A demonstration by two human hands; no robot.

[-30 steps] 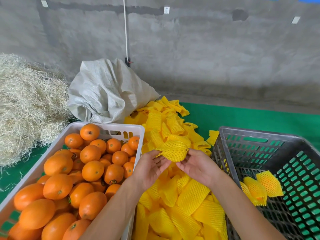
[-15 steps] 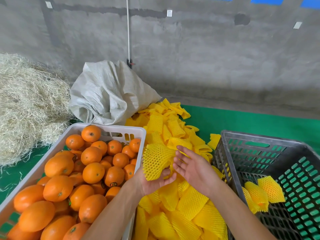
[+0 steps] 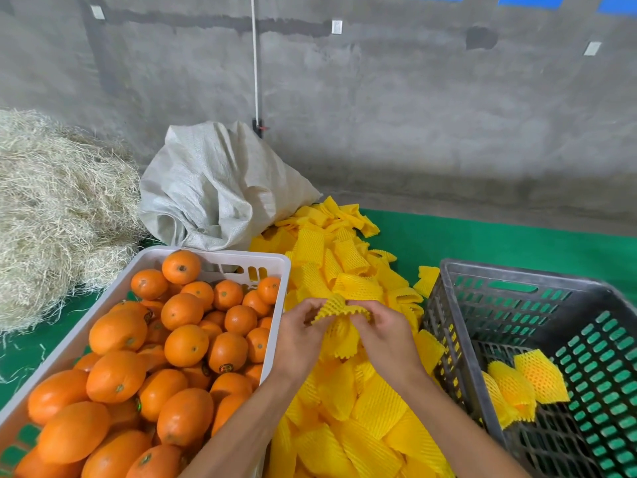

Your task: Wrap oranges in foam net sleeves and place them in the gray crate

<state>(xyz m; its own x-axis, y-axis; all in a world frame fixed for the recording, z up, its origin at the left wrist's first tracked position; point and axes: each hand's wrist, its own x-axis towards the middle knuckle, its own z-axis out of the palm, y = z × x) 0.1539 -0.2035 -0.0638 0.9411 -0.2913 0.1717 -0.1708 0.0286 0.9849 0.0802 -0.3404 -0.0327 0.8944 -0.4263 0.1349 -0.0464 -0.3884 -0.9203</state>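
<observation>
Pinching one foam net sleeve [image 3: 339, 313] at its upper rim, the left hand [image 3: 299, 339] and right hand [image 3: 387, 338] hold it between them above the sleeve pile [image 3: 348, 401]. The sleeve appears light, soft and stretchy; grip at the mouth edges. Oranges [image 3: 186, 345] lie left; the gray crate [image 3: 444, 305] stands right.

Both forearms angled inward, left hand [image 3: 299, 336] and right hand [image 3: 386, 334] side by side, fingers curled in a pinch.
</observation>
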